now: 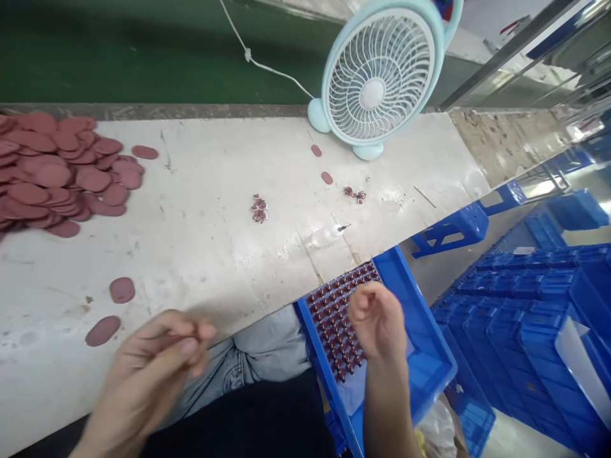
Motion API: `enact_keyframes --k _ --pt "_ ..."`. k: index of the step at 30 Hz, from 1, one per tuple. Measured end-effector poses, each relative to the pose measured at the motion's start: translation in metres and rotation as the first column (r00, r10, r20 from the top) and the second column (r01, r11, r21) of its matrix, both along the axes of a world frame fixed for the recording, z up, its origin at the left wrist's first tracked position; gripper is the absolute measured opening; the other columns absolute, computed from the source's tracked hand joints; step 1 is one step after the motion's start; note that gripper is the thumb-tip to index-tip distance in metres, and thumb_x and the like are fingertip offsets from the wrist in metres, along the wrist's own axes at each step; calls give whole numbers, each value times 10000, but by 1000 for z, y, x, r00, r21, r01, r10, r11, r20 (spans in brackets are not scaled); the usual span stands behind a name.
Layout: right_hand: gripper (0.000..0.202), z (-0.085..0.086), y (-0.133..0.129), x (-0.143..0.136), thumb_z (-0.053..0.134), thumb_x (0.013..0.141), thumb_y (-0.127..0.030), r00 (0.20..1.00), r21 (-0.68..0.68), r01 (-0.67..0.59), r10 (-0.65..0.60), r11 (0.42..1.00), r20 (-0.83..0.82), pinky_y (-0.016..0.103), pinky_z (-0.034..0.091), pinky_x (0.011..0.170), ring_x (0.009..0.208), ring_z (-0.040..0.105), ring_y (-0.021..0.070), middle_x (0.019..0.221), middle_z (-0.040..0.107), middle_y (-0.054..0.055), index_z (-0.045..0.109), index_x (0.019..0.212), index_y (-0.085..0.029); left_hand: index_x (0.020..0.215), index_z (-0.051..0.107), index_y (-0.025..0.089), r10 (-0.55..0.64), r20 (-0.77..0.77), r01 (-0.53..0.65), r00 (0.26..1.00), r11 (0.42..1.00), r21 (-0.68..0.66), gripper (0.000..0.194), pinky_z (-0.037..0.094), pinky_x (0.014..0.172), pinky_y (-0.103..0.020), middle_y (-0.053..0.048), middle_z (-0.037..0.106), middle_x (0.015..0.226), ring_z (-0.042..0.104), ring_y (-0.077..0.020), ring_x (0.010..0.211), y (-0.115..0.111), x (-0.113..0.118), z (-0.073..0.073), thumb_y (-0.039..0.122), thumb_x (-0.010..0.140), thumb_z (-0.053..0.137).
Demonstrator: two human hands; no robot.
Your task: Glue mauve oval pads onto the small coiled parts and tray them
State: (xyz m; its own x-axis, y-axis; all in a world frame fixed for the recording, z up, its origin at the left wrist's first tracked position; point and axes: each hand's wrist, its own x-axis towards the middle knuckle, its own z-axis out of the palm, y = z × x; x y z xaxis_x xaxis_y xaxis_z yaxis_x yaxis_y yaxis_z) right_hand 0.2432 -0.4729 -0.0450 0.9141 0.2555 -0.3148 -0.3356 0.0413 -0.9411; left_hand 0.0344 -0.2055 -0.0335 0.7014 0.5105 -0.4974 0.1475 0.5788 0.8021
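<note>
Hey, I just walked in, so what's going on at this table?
A person sits at a long white table. Their right hand, fingers curled, is over a blue crate holding rows of small dark red pieces. Their left hand is pinched near the table edge; it's too blurred to tell whether either hand holds anything. A pile of flat reddish discs lies at the left, with a small bottle and a fan further right.

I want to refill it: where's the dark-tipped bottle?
The bottle lies on the table, just right of centre in the head view, just beyond the blue tray.
</note>
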Motion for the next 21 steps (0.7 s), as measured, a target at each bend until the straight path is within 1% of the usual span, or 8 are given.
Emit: enact_keyframes --k 2,5,8,11,13,17,19,21 --pt "494 5 48 -6 543 908 -643 984 219 -118 144 969 -108 167 324 309 460 391 84 641 501 -30 715 949 -181 822 752 244 -20 38 26 999 990 -139 132 478 487 -191 -23 790 865 536 -82 544 -16 10 4 208 732 841" --pt "709 4 99 8 397 918 -750 940 493 -174 293 853 -175 124 282 271 477 380 63 747 558 -5 695 1134 -145 959 786 213 -19 63 31 998 979 -201 188 534 550 -196 -96 793 1012 581 -102 629 -28 15 15 251 777 815" --pt "552 5 124 28 496 940 -660 897 678 -167 396 715 -196 73 355 326 502 423 45 763 567 -31 676 1130 -174 1099 775 191 -10 144 48 990 965 -260 281 579 620 -220 -155 749 1184 637 -163 805 -27 12 22 287 836 753" --pt "359 15 129 25 514 997 -509 841 773 -152 491 616 -227 61 376 351 453 418 27 683 543 -65 671 1040 -190 1159 760 196 -29 214 94 976 949 -301 300 585 631 -202 -164 726 1239 673 -181 877 -22 6 19 270 871 718" --pt "335 28 127 6 509 996 -493 833 750 -180 504 636 -227 95 362 324 401 412 29 650 555 -66 665 1034 -200 1171 755 205 -24 225 96 974 943 -317 295 575 624 -173 -156 731 1234 694 -168 876 -21 5 14 249 882 711" --pt "312 48 119 -50 642 890 -547 928 407 -332 372 851 -22 205 367 290 357 507 107 626 617 -35 644 1013 -260 1173 750 206 -5 270 99 963 936 -337 287 584 643 -179 -147 750 1198 727 -190 929 -27 9 8 253 892 712" --pt "279 48 114 -74 685 874 -501 944 205 -314 282 927 170 260 423 329 402 567 151 678 648 -12 630 1029 -276 1163 753 214 -5 290 110 957 931 -347 278 589 680 -189 -132 766 1165 734 -201 969 -32 12 9 260 891 718" --pt "276 41 109 -89 676 885 -449 925 99 -278 239 955 295 347 513 430 506 628 202 754 663 4 603 1112 -310 1150 758 217 -2 299 114 954 927 -356 274 585 738 -202 -120 774 1149 742 -190 954 -37 13 10 265 882 734"
